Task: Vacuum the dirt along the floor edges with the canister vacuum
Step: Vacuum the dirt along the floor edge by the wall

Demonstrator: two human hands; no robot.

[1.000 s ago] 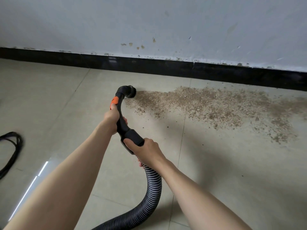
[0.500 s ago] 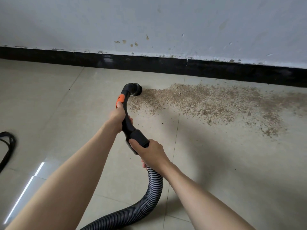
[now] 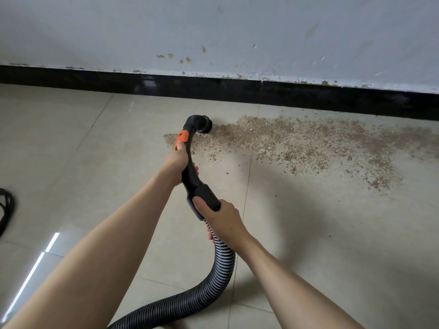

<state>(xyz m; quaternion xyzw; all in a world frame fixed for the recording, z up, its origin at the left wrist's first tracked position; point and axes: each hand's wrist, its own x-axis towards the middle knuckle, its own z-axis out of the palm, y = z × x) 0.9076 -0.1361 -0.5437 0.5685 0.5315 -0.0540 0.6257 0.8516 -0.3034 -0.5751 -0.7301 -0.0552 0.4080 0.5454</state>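
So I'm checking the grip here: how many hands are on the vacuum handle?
2. The left hand grips the curved black handle just below its orange slider. The right hand grips the cuff where the ribbed hose joins. Neither is hidden.

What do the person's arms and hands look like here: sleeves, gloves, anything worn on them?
Both forearms are bare right to the bottom edge of the frame, with no sleeve showing. The left hand and right hand wear no gloves, and no watch, ring or bracelet is visible.
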